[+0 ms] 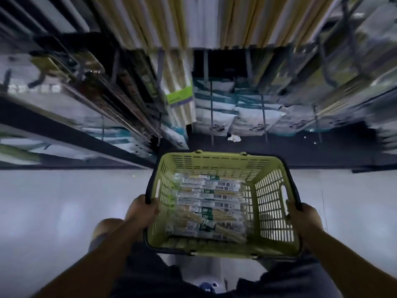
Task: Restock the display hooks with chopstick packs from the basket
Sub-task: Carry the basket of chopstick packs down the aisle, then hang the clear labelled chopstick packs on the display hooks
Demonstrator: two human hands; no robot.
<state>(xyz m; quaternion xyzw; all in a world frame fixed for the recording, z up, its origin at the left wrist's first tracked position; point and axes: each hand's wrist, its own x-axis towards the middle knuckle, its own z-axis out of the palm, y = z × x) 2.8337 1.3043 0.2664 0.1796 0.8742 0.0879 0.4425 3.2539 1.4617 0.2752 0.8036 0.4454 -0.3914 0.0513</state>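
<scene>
Left hand (142, 208) and right hand (303, 216) each grip a side handle of the basket (214, 161), likely keeping chopstick packs (210, 203) level before the display hooks (212, 117).

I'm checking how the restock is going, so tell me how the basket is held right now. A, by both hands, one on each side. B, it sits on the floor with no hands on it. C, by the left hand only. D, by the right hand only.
A: the left hand and the right hand each grip one side of the green basket, which has chopstick packs lying inside.
</scene>
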